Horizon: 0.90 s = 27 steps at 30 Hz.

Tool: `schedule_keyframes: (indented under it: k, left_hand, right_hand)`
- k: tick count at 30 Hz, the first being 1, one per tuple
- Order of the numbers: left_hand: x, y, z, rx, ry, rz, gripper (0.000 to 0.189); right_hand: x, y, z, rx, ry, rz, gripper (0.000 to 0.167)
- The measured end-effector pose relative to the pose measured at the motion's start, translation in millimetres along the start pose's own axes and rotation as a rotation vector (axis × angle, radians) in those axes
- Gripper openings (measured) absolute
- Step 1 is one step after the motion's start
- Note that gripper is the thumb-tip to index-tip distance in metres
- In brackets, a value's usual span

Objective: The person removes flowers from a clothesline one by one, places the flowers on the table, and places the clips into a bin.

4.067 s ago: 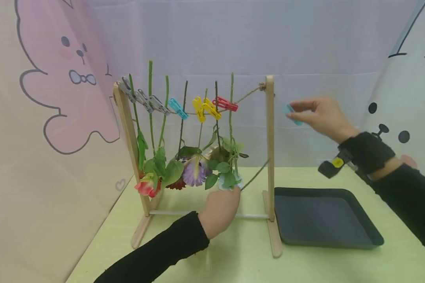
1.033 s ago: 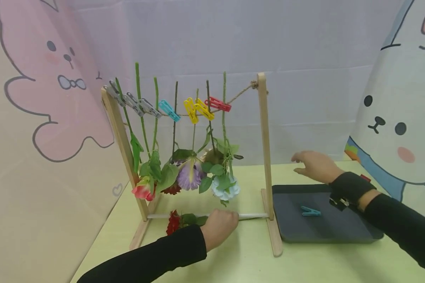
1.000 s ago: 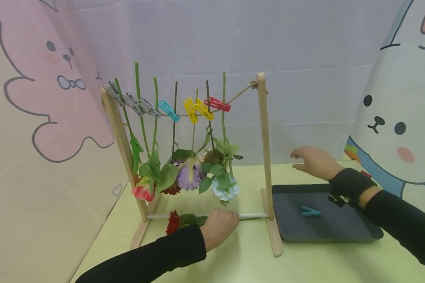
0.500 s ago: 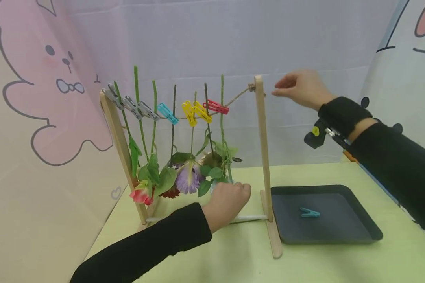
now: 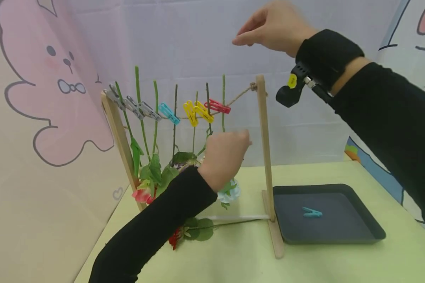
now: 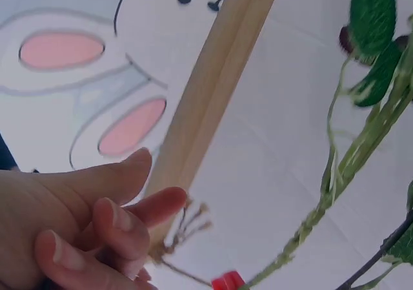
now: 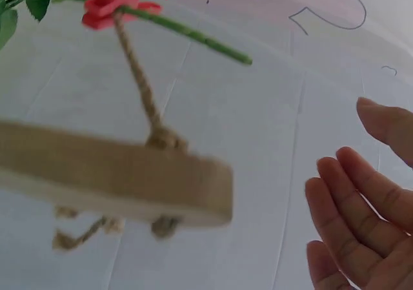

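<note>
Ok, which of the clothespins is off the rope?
The blue clothespin lying in the dark tray. The other blue clothespin, like the gray ones, yellow ones and red one, is up on the rope.

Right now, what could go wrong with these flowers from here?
The left hand hides part of the green stem clipped by the red clothespin; a bump might loosen it. The left sleeve partly covers the red flower lying on the table, and could drag it. The right hand might knock the wooden post if lowered.
</note>
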State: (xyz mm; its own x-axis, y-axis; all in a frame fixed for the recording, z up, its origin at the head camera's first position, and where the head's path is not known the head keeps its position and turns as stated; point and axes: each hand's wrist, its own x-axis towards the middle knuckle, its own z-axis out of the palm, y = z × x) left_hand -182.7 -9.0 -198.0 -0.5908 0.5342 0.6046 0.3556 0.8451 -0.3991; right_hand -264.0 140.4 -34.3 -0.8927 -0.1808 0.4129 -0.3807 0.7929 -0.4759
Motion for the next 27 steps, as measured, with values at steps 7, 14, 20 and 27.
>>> schedule_keyframes:
  k: [7, 14, 20, 27]
  left_hand:
    - [18.9, -17.3, 4.8, -0.083, -0.156, -0.285, 0.048]
    - [14.9, -22.2, 28.0, -0.155, -0.180, -0.385, 0.046]
    - [12.3, -22.9, 41.3, -0.186, -0.118, -0.410, 0.041]
    - [10.4, -18.6, 47.9, -0.170, -0.050, -0.364, 0.036]
  right_hand:
    - [1.3, -28, 29, -0.144, -0.176, -0.117, 0.046]
    - [2.7, -34, 54, -0.186, -0.235, -0.140, 0.038]
    - [3.5, -36, 66, -0.241, -0.284, -0.186, 0.025]
    - [1.2, -34, 71, -0.301, -0.316, -0.224, 0.019]
